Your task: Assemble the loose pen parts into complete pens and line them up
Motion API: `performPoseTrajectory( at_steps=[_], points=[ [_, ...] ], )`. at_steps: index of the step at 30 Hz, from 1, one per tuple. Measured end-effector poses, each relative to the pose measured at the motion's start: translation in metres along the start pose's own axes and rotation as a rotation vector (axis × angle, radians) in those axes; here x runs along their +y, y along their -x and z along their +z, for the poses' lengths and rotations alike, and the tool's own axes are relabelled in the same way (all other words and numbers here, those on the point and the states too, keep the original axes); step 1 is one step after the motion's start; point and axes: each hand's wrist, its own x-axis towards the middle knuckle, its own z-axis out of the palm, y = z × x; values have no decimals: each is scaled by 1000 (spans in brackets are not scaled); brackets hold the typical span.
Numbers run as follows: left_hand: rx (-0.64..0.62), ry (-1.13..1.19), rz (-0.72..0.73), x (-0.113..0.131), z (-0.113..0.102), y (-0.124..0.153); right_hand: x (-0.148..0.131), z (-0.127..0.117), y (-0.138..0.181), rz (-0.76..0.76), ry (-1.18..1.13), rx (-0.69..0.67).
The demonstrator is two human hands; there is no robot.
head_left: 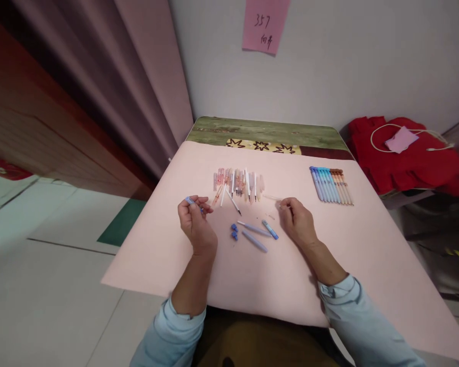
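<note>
My left hand [196, 224], raised at the left of the pen parts, is closed round a short blue pen barrel [190, 201]. A thin, pale pen refill [271, 197] is pinched between the fingertips of my right hand [296, 219] and points left. Between the hands lie a small group of blue caps [234, 232], a blue-grey pen barrel [254, 241], and a patterned blue barrel [270, 230]. Beyond them sits a cluster of pink and clear pen barrels [229, 176], with several white refills [233, 202] among them.
A row of assembled pens [331, 186], blue to brown, lies at the right of the pink-covered table [145, 250]. Red cloth [409, 168] with a pale cord is beyond the right edge. A wall stands behind, a curtain [137, 76] at the left.
</note>
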Motion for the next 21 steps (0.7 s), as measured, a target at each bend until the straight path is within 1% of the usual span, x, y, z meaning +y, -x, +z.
performPoseTrajectory(
  at_steps=[4,6,10,16,21],
  points=[
    [25,24,23,0,-1,-3,0,-2,-1,-6,-120,95],
    [16,22,17,0,0,-2,0,-2,-1,-15,-158,112],
    [-32,7,-15,0,2,4,2,-1,-1,-1,-234,103],
    [-146,-36,-51,-6,2,11,5,2,-1,8,-286,81],
    [-150,-46,-89,-8,3,14,5,4,-2,5,-296,69]
  ],
)
